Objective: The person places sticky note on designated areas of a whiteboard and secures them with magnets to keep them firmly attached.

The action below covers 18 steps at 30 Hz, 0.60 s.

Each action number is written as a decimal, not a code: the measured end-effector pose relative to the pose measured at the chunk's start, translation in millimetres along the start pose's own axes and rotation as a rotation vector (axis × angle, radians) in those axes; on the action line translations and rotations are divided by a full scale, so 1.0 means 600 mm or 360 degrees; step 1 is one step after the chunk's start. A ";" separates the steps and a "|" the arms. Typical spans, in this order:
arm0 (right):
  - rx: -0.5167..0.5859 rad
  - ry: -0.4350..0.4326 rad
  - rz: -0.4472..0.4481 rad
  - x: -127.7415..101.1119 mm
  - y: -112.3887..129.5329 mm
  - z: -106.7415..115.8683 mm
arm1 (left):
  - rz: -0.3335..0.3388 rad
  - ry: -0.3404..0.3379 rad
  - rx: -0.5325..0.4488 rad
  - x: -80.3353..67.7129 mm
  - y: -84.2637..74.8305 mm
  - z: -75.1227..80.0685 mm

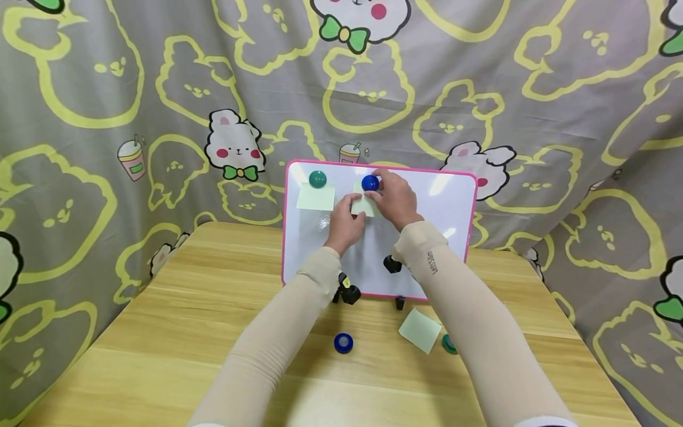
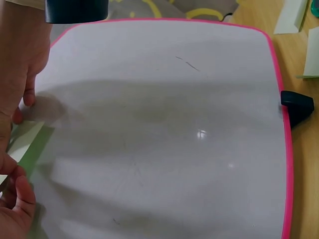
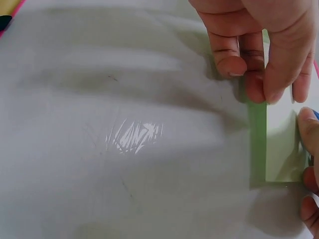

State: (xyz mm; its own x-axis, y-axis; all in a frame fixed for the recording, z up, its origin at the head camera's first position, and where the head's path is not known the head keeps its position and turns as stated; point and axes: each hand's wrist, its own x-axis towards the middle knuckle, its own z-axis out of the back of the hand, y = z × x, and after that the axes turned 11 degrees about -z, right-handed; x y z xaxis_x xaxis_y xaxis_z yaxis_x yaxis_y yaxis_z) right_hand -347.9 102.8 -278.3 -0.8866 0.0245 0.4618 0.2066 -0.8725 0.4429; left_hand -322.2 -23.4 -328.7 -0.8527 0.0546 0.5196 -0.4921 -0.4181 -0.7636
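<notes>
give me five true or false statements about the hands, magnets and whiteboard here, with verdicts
1. The right hand holds a blue round magnet. True.
2. The left hand touches nothing. False: it touches a pale green sticky note at the whiteboard.
3. A green round magnet sits at the upper edge of another sticky note. True.
4. The whiteboard's frame is black. False: it is pink.
5. A second blue magnet lies on the table. True.

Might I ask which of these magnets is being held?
The blue magnet in the right hand; the other blue magnet and one green magnet lie on the table, another green magnet on the board.
</notes>
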 end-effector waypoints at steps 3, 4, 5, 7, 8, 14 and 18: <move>-0.0006 0.0003 -0.0015 0.000 0.000 0.000 | 0.0006 0.0005 -0.0003 0.000 0.000 0.001; -0.0009 0.0002 -0.0023 0.000 0.000 0.000 | 0.0009 0.0008 -0.0006 0.000 0.000 0.001; -0.0010 0.0001 -0.0028 0.000 0.000 0.000 | 0.0008 0.0009 -0.0003 0.000 0.000 0.001; -0.0008 -0.0005 -0.0033 0.000 0.000 -0.001 | 0.0010 0.0012 0.0004 0.000 0.000 0.000; -0.0008 -0.0008 -0.0032 0.001 0.000 -0.002 | 0.0009 0.0012 0.0007 -0.001 -0.001 0.000; -0.0010 -0.0020 -0.0034 0.000 0.001 -0.002 | 0.0018 0.0002 0.0000 -0.003 -0.002 -0.001; -0.0016 -0.0012 -0.0038 0.000 0.002 -0.001 | 0.0030 -0.0005 -0.0005 -0.003 -0.002 -0.001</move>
State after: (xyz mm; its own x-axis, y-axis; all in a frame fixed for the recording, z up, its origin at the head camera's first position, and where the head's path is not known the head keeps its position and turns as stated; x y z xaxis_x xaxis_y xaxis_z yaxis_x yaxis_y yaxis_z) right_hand -347.7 101.6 -278.3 -0.8881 0.0491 0.4570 0.1813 -0.8763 0.4463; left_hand -320.2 -22.6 -328.8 -0.8614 0.0437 0.5061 -0.4763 -0.4160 -0.7747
